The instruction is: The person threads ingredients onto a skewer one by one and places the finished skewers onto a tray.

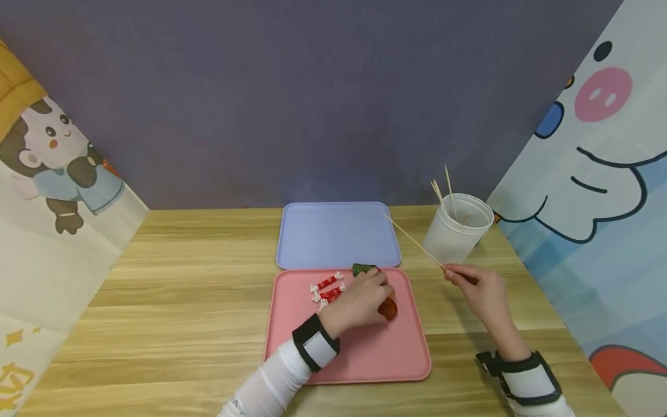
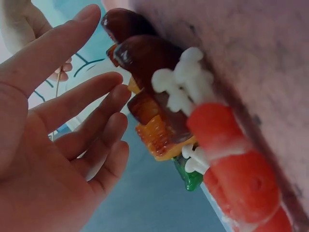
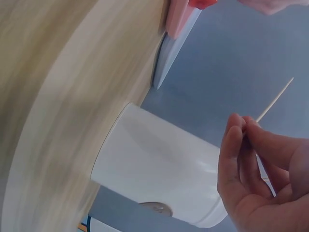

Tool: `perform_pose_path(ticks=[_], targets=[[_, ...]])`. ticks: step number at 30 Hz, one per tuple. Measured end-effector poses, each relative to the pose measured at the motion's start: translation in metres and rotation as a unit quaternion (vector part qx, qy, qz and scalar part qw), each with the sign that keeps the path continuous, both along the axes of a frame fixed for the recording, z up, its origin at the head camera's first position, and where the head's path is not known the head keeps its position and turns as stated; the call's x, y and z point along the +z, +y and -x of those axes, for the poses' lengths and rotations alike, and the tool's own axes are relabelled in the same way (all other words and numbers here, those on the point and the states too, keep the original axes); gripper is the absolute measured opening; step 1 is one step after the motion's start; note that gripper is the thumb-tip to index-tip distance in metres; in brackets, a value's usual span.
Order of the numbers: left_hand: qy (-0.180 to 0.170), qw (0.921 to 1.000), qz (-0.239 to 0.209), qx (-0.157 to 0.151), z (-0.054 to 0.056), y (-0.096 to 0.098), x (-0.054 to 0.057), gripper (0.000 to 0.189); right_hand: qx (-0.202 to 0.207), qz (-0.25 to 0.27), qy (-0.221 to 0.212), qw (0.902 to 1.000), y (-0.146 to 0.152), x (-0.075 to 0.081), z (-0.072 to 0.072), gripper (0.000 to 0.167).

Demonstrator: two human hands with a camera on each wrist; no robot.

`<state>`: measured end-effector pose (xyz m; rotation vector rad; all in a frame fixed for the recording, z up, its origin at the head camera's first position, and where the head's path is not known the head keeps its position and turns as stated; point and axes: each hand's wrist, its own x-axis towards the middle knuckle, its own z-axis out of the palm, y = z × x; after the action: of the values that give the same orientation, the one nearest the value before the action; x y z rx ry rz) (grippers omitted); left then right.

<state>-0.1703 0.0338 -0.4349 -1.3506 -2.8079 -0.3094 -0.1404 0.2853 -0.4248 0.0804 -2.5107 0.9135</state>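
Over the pink tray (image 1: 385,359), my left hand (image 1: 362,304) reaches down with its fingers loosely bent. In the left wrist view those fingers sit beside glossy dark brown pieces (image 2: 149,63) and an orange piece (image 2: 157,137), gripping neither. A green piece (image 1: 362,269) shows just past the hand, and a round brown piece (image 1: 388,308) by the fingertips. Several red rolls with white knobby ends (image 1: 327,282) lie left of the hand. To the right of the tray, my right hand (image 1: 482,292) pinches a thin wooden skewer (image 1: 417,243) between thumb and fingertips, its tip slanting up and left.
A white cylindrical container (image 1: 450,243) holding several skewers stands behind my right hand. The blue tray (image 1: 339,231) lies directly behind the pink one, against the grey back panel (image 1: 333,116). Printed cartoon panels flank the wooden table (image 1: 182,301).
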Motion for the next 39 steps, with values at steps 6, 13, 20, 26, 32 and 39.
perform_pose_path(ticks=[6, 13, 20, 26, 32, 39], targets=[[0.027, 0.9989, 0.039, 0.002, -0.001, 0.003, -0.003, 0.045, -0.007, -0.009, 0.013, 0.9999, 0.006, 0.000, -0.001, 0.012], [0.038, 0.9979, 0.052, 0.002, -0.003, 0.003, -0.005, 0.047, -0.021, -0.017, 0.002, 0.9996, 0.009, 0.003, -0.001, 0.013], [0.034, 0.9984, 0.045, -0.003, -0.003, 0.002, -0.006, 0.048, -0.027, -0.028, 0.000, 0.9992, 0.008, 0.006, 0.000, 0.014], [0.024, 0.9988, 0.042, -0.001, -0.003, 0.002, -0.005, 0.046, -0.032, -0.032, -0.005, 0.9990, 0.008, 0.007, 0.002, 0.013], [0.015, 0.9993, 0.033, -0.004, -0.002, 0.002, -0.006, 0.041, -0.030, -0.032, -0.002, 0.9991, 0.008, 0.007, 0.002, 0.013], [-0.030, 0.9987, -0.041, 0.009, 0.004, -0.008, 0.000, 0.041, -0.020, -0.032, 0.010, 0.9992, 0.006, 0.007, 0.005, 0.014]])
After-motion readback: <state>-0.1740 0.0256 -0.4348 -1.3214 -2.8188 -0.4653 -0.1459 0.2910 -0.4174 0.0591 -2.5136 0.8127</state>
